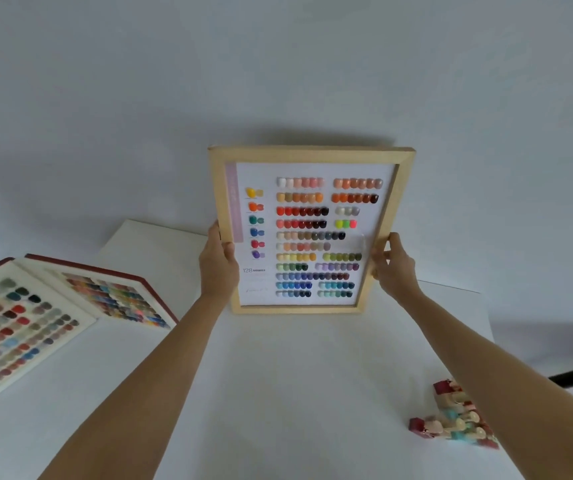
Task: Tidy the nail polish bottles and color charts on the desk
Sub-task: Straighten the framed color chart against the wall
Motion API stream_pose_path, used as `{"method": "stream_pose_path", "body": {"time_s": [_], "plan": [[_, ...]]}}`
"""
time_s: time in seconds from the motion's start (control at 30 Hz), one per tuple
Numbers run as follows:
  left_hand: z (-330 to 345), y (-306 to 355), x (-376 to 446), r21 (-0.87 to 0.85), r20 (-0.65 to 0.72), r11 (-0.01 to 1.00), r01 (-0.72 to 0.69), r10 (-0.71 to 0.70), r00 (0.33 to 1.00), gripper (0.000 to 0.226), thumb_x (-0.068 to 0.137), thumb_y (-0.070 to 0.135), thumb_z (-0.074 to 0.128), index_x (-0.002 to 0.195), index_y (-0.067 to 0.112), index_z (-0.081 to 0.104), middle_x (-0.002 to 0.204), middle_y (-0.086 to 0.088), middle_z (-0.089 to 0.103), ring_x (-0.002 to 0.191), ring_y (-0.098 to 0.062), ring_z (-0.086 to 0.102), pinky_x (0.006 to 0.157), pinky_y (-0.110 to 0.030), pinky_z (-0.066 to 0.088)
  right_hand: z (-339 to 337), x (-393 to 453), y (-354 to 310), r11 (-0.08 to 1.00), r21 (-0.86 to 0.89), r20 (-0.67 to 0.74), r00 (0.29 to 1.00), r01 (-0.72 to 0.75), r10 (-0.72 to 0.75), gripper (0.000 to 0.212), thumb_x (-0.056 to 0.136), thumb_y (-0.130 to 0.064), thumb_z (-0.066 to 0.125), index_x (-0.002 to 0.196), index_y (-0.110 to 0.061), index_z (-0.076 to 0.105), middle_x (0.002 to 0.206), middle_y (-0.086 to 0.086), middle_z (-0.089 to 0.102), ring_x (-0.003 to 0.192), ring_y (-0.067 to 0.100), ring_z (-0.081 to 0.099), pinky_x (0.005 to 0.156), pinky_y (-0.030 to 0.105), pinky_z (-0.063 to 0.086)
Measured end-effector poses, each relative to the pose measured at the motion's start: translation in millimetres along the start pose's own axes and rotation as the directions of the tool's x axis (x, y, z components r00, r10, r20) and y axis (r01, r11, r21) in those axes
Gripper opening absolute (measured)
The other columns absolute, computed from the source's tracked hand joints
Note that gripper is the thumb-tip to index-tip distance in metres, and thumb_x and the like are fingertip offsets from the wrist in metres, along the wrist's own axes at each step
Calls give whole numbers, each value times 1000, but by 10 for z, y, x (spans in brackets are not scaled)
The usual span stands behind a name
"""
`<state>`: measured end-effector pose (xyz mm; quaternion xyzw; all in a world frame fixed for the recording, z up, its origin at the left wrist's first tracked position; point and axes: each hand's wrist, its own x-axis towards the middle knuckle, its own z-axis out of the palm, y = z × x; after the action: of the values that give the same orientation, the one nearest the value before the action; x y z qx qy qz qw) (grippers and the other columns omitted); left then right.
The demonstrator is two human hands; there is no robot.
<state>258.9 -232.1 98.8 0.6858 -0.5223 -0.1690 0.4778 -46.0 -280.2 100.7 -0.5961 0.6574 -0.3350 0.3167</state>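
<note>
Wooden-framed color chart: held upright in front of the white wall, above the far edge of the table; whether its bottom edge touches the tabletop cannot be told. Rows of colored nail swatches face the camera.
Left hand: fingers closed on the frame's left side, thumb on the front, low on that side.
Right hand: fingers wrapped round the frame's right side, thumb on the front, at about the same height as the other hand.
Open color chart book: lies flat at the table's left edge, red-brown cover showing along its far side; both pages carry swatch rows, and the near page overhangs the table's left edge.
Nail polish bottles: a tight cluster near the table's right edge, partly hidden by the right forearm; dark red, pale beige and teal parts show, well apart from the framed chart.
Table: white surface, bare in the middle between the book and the bottles.
</note>
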Motion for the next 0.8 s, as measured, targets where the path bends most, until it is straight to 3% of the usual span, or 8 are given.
{"method": "stream_pose_path", "body": {"time_s": [0.1,0.27,0.47,0.7,0.8], "plan": [[52,-7,162,27,46,1000,-2,0,999,30,97,13,46,127,12,41,118,-11,62,105,-24,64,72,-24,53,24,-59,31,999,17,-63,997,-32,33,8,99,-26,41,105,-23,37,85,0,60,63,16,64,45,24,50],[103,18,389,34,105,999,-19,15,994,29,96,12,49,124,11,42,119,-12,61,109,-26,63,82,-38,56,75,-97,29,997,52,-127,990,-59,66,10,99,-20,40,108,-23,37,78,-10,54,65,12,63,47,22,50],[138,39,578,28,136,998,-60,56,989,29,94,9,50,123,10,44,120,-12,60,110,-25,61,81,-30,52,119,-37,-20,995,75,-175,981,-67,79,11,99,-17,38,109,-21,37,80,-8,53,66,8,60,47,20,47],[180,45,680,23,163,998,-51,47,986,32,95,10,51,126,10,43,123,-13,59,113,-26,60,87,-41,55,107,83,-42,991,101,-172,980,-84,101,11,99,-17,38,109,-23,37,79,-11,53,67,8,61,47,20,47],[175,40,678,16,171,998,-55,52,984,32,95,12,51,126,11,43,123,-12,59,113,-25,60,85,-39,55,117,104,-43,992,95,-181,978,-88,104,12,99,-19,39,110,-23,37,78,-14,52,65,7,61,46,19,47]]}}
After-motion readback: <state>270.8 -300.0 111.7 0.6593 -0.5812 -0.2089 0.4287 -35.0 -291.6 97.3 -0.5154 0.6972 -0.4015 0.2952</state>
